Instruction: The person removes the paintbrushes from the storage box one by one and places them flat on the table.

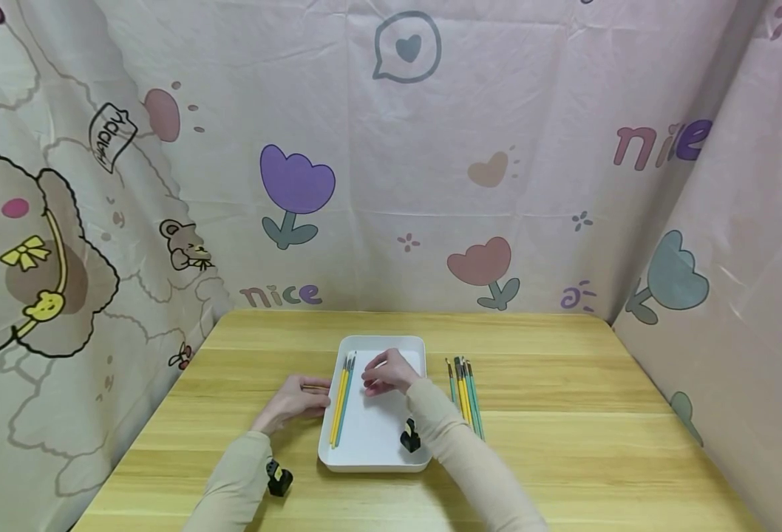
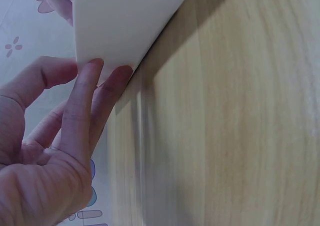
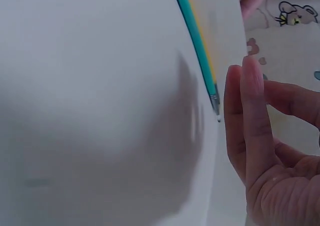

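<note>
A white rectangular tray (image 1: 371,468) lies on the wooden table. Along its left side inside, slim paintbrushes (image 1: 341,403) with yellow and teal handles lie side by side, bristles toward the far end. My left hand (image 1: 294,403) touches the tray's left wall from outside; in the left wrist view its fairly straight fingertips (image 2: 120,74) rest on the white wall. Over the tray, to the right of those brushes, hovers my right hand (image 1: 391,372), its fingers loosely bent with nothing between them. The right wrist view shows its fingers (image 3: 255,106) beside the tip of a teal paintbrush (image 3: 200,51).
To the right of the tray, several more paintbrushes (image 1: 466,395) with yellow and teal handles lie on the table (image 1: 584,414), partly behind the right sleeve (image 1: 464,451). A printed cloth (image 1: 391,162) hangs behind the table and along both sides.
</note>
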`<state>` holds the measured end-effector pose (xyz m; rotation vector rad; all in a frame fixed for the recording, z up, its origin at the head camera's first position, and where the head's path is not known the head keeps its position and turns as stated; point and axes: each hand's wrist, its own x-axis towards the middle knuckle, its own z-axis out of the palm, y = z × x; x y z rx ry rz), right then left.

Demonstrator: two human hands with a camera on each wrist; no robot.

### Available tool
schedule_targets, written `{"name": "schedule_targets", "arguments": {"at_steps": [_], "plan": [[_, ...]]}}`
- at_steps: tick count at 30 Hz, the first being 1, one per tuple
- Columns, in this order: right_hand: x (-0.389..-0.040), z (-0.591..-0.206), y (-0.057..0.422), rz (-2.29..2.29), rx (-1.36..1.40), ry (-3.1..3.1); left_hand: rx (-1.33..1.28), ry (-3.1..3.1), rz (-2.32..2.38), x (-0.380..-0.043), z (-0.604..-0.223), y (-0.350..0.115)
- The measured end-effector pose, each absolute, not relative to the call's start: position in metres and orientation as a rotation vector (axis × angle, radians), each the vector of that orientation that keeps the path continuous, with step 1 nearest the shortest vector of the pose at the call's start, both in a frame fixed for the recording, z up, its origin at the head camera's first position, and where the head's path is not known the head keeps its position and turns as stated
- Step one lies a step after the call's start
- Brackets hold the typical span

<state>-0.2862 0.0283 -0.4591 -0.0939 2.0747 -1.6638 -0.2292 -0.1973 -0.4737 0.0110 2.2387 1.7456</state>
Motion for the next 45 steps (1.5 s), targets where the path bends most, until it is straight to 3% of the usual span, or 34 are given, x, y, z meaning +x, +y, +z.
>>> {"name": "schedule_targets", "arguments": {"at_steps": [45], "plan": [[-0.281,-0.473,-0.001,-1.353,-0.052,2.432,-0.012,2.236,1.747,-0.23,-0.473,-0.196]]}}
